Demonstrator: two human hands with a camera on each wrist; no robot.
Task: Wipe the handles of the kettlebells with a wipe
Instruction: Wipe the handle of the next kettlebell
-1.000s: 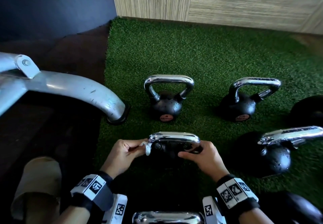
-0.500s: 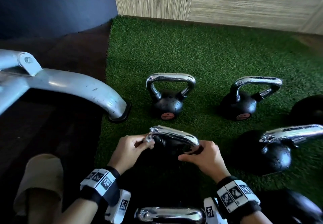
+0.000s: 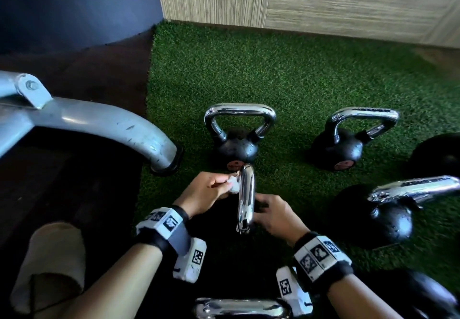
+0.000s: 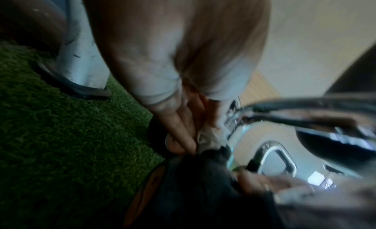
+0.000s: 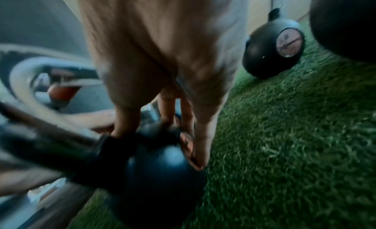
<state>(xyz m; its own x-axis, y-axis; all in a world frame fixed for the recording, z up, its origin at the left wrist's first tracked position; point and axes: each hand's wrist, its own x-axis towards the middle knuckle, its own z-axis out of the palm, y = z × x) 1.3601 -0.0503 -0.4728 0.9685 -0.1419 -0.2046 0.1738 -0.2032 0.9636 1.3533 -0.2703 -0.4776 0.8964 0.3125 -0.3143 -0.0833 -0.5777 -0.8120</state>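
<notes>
The near kettlebell on the green turf is turned so its chrome handle [image 3: 245,199] runs away from me. Its black ball [image 5: 162,164] lies mostly hidden beneath my hands in the head view. My left hand [image 3: 224,186] pinches a small crumpled white wipe [image 3: 232,186] against the far left side of that handle. In the left wrist view the wipe [image 4: 203,139] shows at the fingertips beside the chrome. My right hand [image 3: 263,206] grips the kettlebell from the right, fingers [image 5: 189,135] curled over the top of the ball by the handle's foot.
Two small kettlebells [image 3: 239,144] [image 3: 341,149] stand behind on the turf [image 3: 298,74]. A larger one [image 3: 388,219] sits at right, and another chrome handle [image 3: 239,307] lies at the bottom edge. A grey machine leg [image 3: 99,122] reaches the turf's left edge. My knee [image 3: 49,256] is lower left.
The kettlebell has been turned, so its handle swung from crosswise to pointing away from me. My left hand with the wipe moved forward along it; my right hand stayed on the right side.
</notes>
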